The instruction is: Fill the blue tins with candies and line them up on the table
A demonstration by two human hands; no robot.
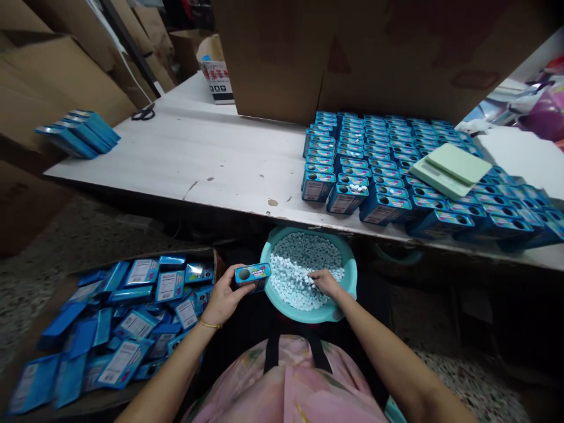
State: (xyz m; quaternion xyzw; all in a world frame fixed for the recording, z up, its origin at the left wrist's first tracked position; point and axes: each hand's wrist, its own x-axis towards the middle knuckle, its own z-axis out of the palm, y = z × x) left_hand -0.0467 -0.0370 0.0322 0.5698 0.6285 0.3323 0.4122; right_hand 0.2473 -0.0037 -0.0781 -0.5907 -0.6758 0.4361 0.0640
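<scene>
My left hand (224, 298) is closed around a small blue box (253, 272), its top with a dark round spot facing up, beside the left rim of a turquoise basin (351, 276). White pellets (304, 249) fill much of the basin. Over its right half, my right hand (324, 282) has its fingers bent together at the pellets, with some pellets at the fingertips.
Rows of blue boxes (348, 200) stand on the white table (211, 158), with a pale green scale (453, 167) on top. A carton (215, 261) of blue boxes lies at the lower left. Scissors (143, 113) rest near the table's left edge.
</scene>
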